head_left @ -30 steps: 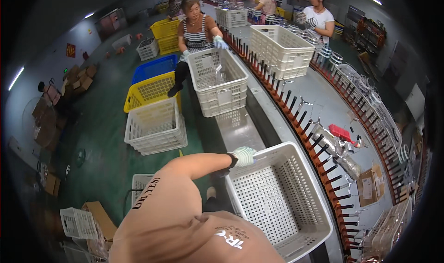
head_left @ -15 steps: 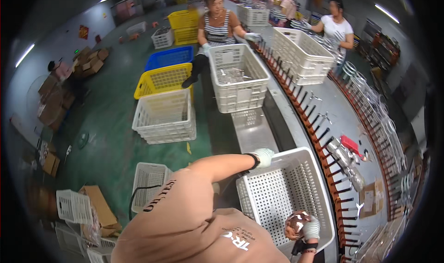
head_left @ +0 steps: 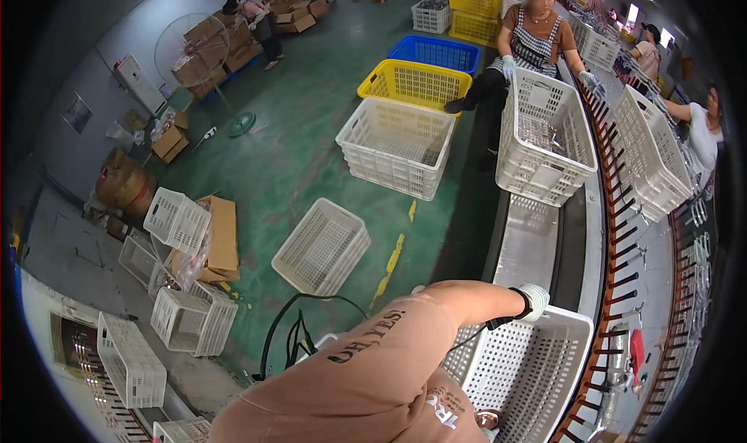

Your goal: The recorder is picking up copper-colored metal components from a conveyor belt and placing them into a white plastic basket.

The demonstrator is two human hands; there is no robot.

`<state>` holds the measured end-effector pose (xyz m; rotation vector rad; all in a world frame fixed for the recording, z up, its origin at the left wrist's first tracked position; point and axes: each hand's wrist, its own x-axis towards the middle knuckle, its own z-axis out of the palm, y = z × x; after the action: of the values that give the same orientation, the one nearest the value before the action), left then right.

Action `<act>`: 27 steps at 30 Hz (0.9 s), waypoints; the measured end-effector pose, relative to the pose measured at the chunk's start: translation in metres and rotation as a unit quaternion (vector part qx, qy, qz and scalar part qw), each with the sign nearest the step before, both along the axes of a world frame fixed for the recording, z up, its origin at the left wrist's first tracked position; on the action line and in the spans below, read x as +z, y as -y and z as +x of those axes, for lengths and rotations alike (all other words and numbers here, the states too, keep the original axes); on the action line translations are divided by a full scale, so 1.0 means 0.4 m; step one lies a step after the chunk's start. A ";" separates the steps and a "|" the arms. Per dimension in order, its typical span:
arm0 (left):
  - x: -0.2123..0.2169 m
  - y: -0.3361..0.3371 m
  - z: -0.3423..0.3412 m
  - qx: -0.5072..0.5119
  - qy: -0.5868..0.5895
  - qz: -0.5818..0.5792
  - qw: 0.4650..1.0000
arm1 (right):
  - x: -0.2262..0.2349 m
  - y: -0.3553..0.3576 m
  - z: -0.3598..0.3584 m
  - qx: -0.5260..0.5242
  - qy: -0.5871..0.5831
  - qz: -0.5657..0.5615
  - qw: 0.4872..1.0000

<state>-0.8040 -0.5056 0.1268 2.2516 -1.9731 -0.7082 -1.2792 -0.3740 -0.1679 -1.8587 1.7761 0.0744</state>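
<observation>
A white plastic crate (head_left: 577, 342) with perforated walls stands below me at the right. My left hand (head_left: 535, 301), in a pale glove with a dark band at the wrist, is closed on its far rim. Low in the crate, beside my shirt, is a shiny copper-coloured piece (head_left: 488, 419), partly hidden by my body. Only a pale sliver that may be my right glove shows next to it. The fingers there are hidden, so their grip does not show.
A conveyor line with upright black-tipped pegs (head_left: 622, 264) runs along the right. Ahead stands a white crate stack (head_left: 537, 180) beside a seated co-worker. More white crates (head_left: 397, 170), a yellow crate (head_left: 416, 85) and a blue crate (head_left: 436, 52) stand on the green floor. Black cables (head_left: 299, 330) hang nearby.
The view has swung left, so the crate now sits further right and lower. My left hand still holds its rim. My right hand, earlier on the copper-coloured piece, is now almost wholly hidden.
</observation>
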 end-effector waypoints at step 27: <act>0.079 -0.011 0.070 -0.097 -0.058 -0.061 0.992 | 0.570 0.057 0.073 -0.255 0.066 -0.062 0.963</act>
<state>-0.7759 -0.5012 0.1583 1.9247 -2.1344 -0.6979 -1.2498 -0.3968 0.0603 -1.3902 2.1419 -0.3545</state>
